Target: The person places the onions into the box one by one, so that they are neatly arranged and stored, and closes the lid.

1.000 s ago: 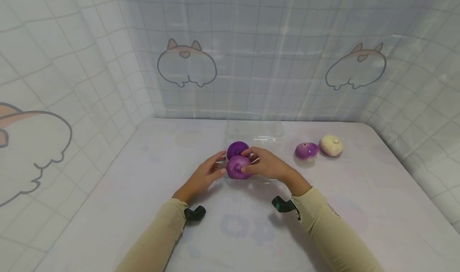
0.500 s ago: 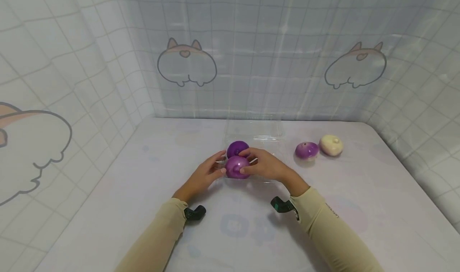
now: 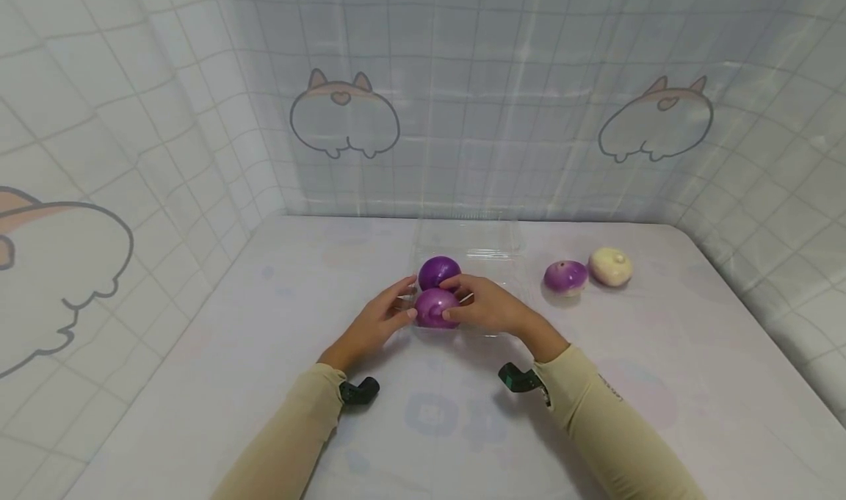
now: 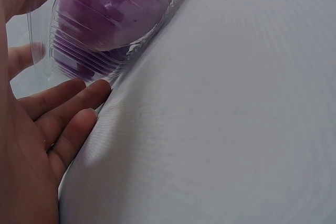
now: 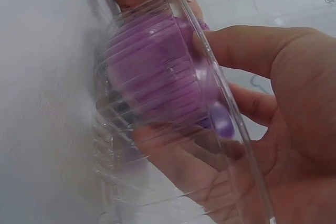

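A clear plastic clamshell box (image 3: 492,265) lies with its lid folded back and two purple onions along its left side. My right hand (image 3: 492,305) reaches into the box and holds the nearer purple onion (image 3: 432,305), with the thumb on its near side and the fingers around its right. Behind it sits the darker purple onion (image 3: 438,271), partly covered by that hand's fingers. My left hand (image 3: 378,320) rests at the left wall of the box with spread fingers. Its thumb is at the rim in the left wrist view, where ribbed plastic (image 4: 79,59) covers the onion.
To the right of the box lie a purple-and-white round vegetable (image 3: 565,277) and a cream-coloured one (image 3: 610,266), side by side. A pale patterned cloth (image 3: 264,382) covers the table. Tile-print curtains (image 3: 463,118) stand behind and at both sides.
The nearer purple onion has shifted slightly left and settled lower in the box, with the right hand following it. The left hand has stayed in place.
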Demonstrator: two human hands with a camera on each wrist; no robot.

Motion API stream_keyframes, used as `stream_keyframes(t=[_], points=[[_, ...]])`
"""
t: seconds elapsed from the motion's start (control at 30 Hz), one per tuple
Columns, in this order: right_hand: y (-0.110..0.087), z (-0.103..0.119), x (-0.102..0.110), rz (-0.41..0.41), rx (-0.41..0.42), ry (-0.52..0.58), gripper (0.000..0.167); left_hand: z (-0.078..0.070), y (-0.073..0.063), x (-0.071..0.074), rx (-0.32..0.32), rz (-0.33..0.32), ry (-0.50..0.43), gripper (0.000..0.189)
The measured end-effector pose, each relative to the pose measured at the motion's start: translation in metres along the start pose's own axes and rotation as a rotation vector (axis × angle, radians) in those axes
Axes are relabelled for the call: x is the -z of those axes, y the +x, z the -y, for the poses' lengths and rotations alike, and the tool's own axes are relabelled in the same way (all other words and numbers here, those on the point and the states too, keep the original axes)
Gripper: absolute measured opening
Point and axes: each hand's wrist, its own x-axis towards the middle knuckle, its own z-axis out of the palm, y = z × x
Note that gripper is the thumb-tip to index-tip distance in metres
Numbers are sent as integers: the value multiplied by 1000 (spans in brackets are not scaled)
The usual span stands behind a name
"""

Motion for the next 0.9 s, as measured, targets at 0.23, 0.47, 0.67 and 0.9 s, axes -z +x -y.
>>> stream_keyframes(t=[0.23, 0.47, 0.67, 0.9], points=[[-3, 2, 3, -27, -23, 27, 44, -2, 0, 0, 1, 5, 0, 63], [-6, 4, 4, -29, -50, 87, 41, -3, 0, 0, 3, 3, 9, 62], [-9, -1, 13, -77, -74, 174, 41, -3, -1, 0, -4, -2, 14, 62], [-18, -6, 24, -115, -45, 239, 42, -3, -1, 1, -17, -4, 18, 62]])
